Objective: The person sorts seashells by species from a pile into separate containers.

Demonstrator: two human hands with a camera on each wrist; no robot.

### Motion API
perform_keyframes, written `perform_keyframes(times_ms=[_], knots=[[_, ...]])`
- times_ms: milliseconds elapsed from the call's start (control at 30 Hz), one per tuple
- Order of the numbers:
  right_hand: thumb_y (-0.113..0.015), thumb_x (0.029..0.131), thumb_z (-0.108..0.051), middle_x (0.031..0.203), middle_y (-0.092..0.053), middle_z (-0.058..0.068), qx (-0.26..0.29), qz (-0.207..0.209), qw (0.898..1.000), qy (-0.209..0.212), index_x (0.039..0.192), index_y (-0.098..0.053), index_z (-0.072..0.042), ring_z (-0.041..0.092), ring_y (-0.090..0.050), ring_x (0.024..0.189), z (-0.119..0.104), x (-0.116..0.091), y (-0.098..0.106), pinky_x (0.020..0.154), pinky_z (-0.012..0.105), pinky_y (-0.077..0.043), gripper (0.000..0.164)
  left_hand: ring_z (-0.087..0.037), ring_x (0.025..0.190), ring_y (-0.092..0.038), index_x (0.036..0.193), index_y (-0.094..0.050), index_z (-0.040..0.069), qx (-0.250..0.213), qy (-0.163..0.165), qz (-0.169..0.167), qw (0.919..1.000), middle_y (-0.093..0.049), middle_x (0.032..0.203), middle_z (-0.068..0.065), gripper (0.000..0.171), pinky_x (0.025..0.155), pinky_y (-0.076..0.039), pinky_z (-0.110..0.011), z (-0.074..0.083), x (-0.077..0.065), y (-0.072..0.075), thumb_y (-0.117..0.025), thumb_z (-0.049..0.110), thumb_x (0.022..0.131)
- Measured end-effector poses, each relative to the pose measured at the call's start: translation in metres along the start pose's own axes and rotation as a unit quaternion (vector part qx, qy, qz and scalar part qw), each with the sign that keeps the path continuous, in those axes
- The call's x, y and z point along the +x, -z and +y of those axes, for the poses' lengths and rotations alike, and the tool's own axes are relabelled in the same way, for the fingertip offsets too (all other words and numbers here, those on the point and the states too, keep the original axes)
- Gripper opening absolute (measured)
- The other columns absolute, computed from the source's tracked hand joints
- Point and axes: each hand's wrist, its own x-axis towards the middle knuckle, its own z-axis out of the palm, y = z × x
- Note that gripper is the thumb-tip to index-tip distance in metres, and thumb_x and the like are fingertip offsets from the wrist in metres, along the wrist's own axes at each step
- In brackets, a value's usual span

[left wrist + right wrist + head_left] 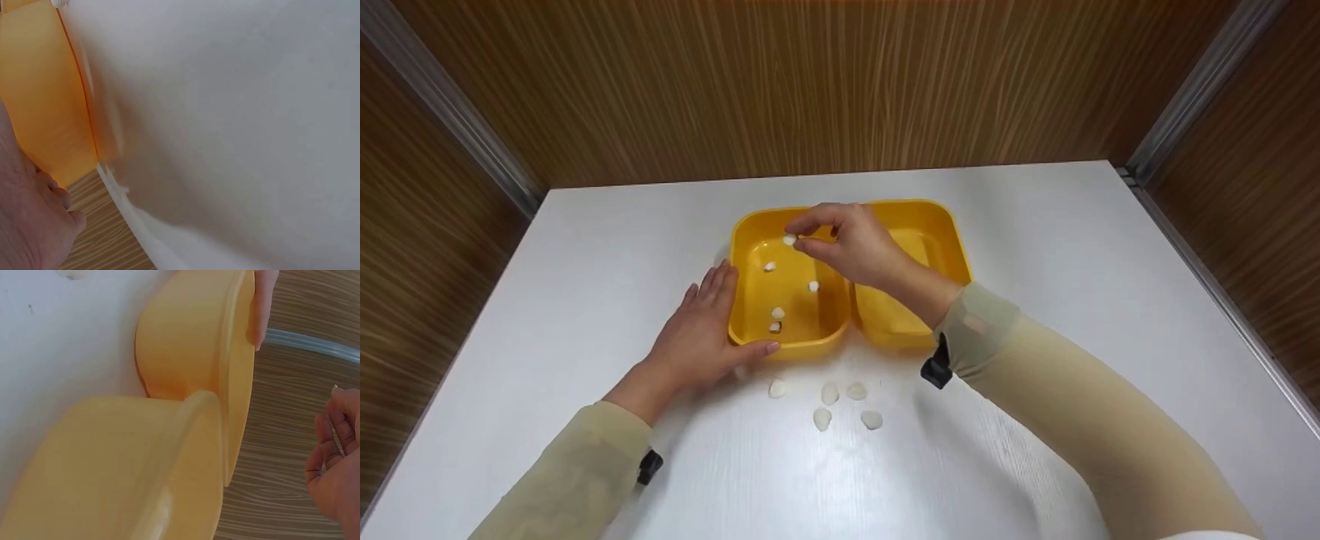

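Head view: my right hand pinches a white piece, likely because it's so small, above the left tray holding 4 others. My left hand lies straight-fingered against that tray, apparently steadying it; 5 loose pieces lie nearer me.

Glare whitens the counter near its front, soft shadows lie beside both sleeves, and both wrist views look hazy

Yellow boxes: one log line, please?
left hand: touching left yellow box | right hand: pinching white piece above it | loose white pieces: in that box, on table
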Motion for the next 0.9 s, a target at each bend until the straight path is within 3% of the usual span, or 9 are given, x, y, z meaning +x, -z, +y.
perform_keyframes(times_ms=[200, 900], knots=[[-0.073, 0.103, -0.019, 0.121, -0.075, -0.007, 0.011, 0.008, 1.0, -0.026, 0.123, -0.08, -0.018, 0.011, -0.064, 0.108, 0.009, 0.012, -0.011, 0.097, 0.026, -0.054, 0.021, -0.031, 0.164, 0.001, 0.169, 0.003, 0.002, -0.001, -0.003, 0.001, 1.0, 0.001, 0.178, -0.014, 0.127, 0.131, -0.001, -0.054, 0.0, 0.0, 0.001, -0.058, 0.082, 0.09], [-0.074, 0.102, -0.014, 0.116, -0.075, -0.003, 0.037, 0.007, 0.996, -0.082, 0.117, -0.081, -0.015, 0.015, -0.063, 0.109, 0.031, 0.023, -0.036, 0.102, 0.029, -0.053, 0.017, -0.029, 0.164, 0.002, 0.169, 0.005, 0.005, -0.006, 0.0, 0.0, 1.0, 0.003, 0.178, -0.011, 0.127, 0.131, -0.001, -0.053, 0.001, -0.001, 0.0, -0.057, 0.082, 0.09]])
